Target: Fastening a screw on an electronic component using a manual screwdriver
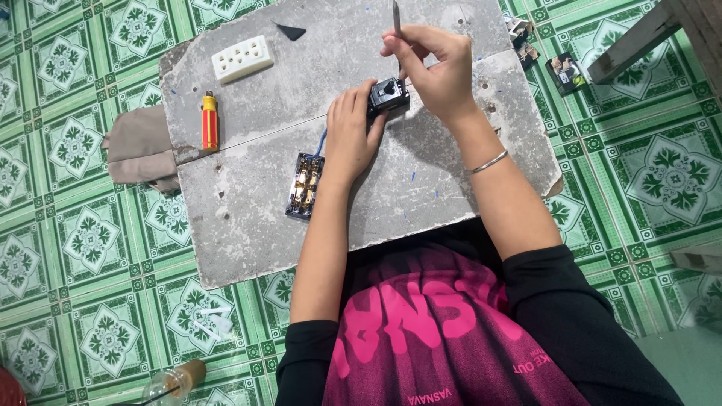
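- On the grey slab [248,218] before me, my left hand [351,128] is closed around the small black switch block [388,95], pinning it down; it looks light, rigid plastic, likely to skid unless held by its sides
- My right hand [438,71] pinches a thin metal tool [396,19] upright, tip at the block; slim and stiff, best gripped low
- Blue wire [322,143] runs to a brass-contact module [304,186]; I'd judge it delicate

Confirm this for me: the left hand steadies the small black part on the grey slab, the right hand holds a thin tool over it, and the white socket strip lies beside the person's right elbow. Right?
Not quite. The white socket strip lies at the slab's far left corner, beyond the red and yellow lighter, nowhere near the right elbow. The head view shows this. The rest stands: left hand steadies the small black part, right hand holds the thin tool.
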